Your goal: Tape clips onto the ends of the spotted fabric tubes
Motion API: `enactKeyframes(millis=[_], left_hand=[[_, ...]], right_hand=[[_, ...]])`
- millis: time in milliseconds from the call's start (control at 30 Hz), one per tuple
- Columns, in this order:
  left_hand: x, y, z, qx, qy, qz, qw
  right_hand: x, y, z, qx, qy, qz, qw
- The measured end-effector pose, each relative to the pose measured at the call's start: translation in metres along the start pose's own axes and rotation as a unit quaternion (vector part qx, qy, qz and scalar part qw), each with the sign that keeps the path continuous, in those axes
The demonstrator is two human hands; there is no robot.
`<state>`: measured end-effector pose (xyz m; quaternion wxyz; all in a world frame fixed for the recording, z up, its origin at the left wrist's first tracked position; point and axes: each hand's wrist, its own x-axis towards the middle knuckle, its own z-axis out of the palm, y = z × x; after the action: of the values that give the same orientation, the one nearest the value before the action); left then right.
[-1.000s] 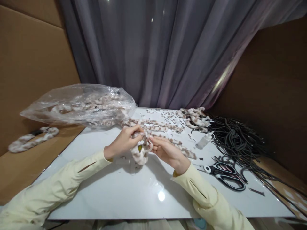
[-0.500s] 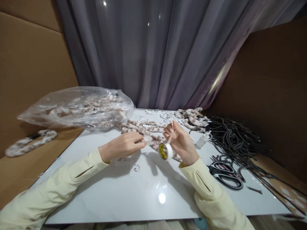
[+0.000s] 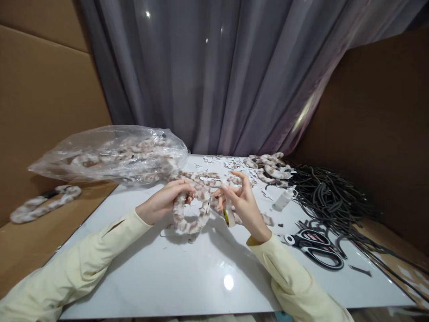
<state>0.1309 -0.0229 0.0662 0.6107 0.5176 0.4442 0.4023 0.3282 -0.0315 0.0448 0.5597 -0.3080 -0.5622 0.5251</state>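
The left hand has its grip closed on the upper left of a spotted furry loop, held above the middle of the white tabletop. The right hand is just beside the loop's right side, its grip pinched on the strip of a roll of white tape, which hangs below the fingers. Between the forearms, a broad stretch of surface runs to the near edge, giving room toward the body. The left edge slants beside brown cardboard, where another furry loop lies. Beyond the hands, space tightens: a clear plastic bag fills the far left, and black cords crowd the right edge, some trailing over it. Scissors and a small white bottle stand between the right arm and those cords. Any print on the tape's yellow core or the bottle is too small to read.
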Motion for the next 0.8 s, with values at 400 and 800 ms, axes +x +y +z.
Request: enactKeyframes(millis=[400, 800], left_hand=[[-0.001, -0.009, 0.002, -0.015, -0.046, -0.020, 0.999], [-0.014, -0.001, 0.010, 0.052, -0.091, -0.036, 0.994]], right_hand=[[-0.008, 0.005, 0.002, -0.355, -0.062, -0.074, 0.930], [-0.012, 0.009, 0.005, -0.376, -0.079, -0.163, 0.909]])
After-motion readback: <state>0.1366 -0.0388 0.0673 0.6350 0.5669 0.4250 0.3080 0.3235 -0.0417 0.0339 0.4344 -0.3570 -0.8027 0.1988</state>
